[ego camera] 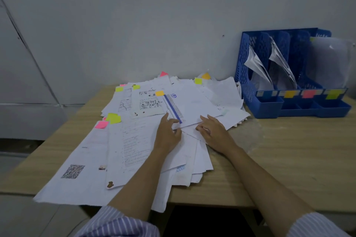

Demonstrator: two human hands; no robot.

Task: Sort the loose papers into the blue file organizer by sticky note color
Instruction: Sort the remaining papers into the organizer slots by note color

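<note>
Both hands sit on the loose papers [154, 134]: left hand [169, 132] pinching the orange-tagged sheet [185, 106], right hand [213, 132] curled at its edge. I'd lift cleanly toward the blue file organizer [250, 82] beyond the right hand, orange slot

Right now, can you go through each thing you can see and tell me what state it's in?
Loose papers: spread in an overlapping pile on the table.
Sheet with the orange sticky note: on top of the pile, near edge under both hands' fingers.
Blue file organizer: upright, papers in its slots.
Left hand: fingers curled on the sheet's edge.
Right hand: likewise.
</note>
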